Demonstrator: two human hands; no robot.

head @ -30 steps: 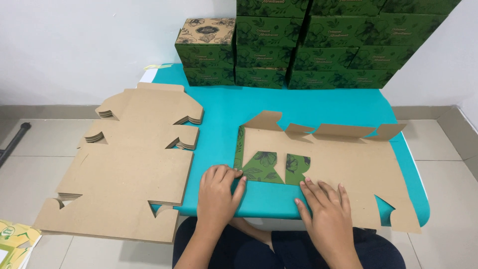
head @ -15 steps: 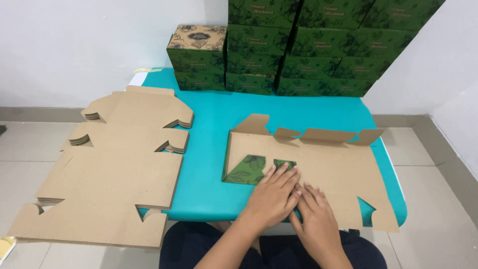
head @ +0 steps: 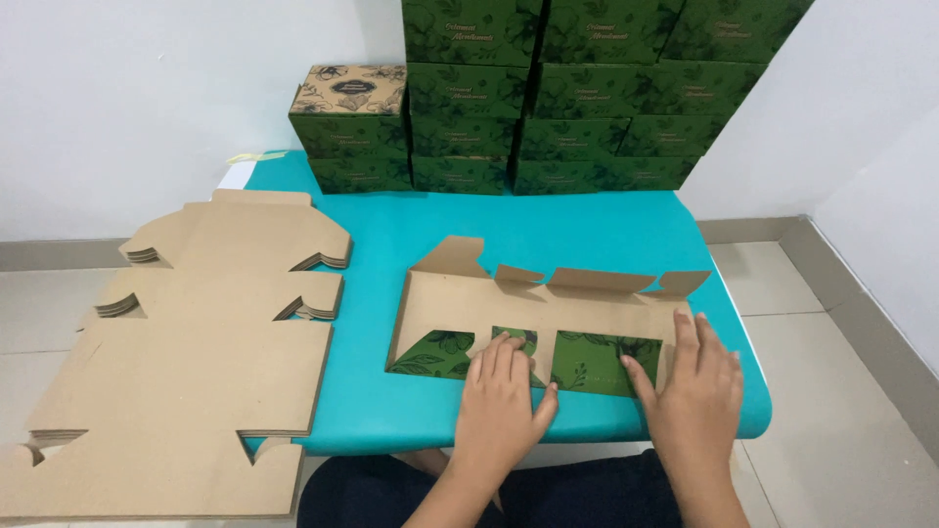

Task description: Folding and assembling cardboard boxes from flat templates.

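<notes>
A flat brown cardboard box blank [head: 548,313] lies on the teal table [head: 587,230] in front of me, its near panel folded over so the green leaf-printed outside [head: 597,362] shows. My left hand [head: 504,401] presses flat on the folded green flap near the middle. My right hand [head: 699,386] presses flat on the fold's right end. Small tabs stand up along the blank's far edge [head: 577,281]. Neither hand grips anything.
A thick stack of unfolded brown box blanks [head: 196,362] overhangs the table's left side. Several assembled green boxes [head: 577,88] are stacked at the back against the white wall, one with a brown lid [head: 350,90]. Tiled floor lies on both sides.
The near panel is now folded further, showing more green print. My hands have moved apart along the fold, the right one sliding out to the right end.
</notes>
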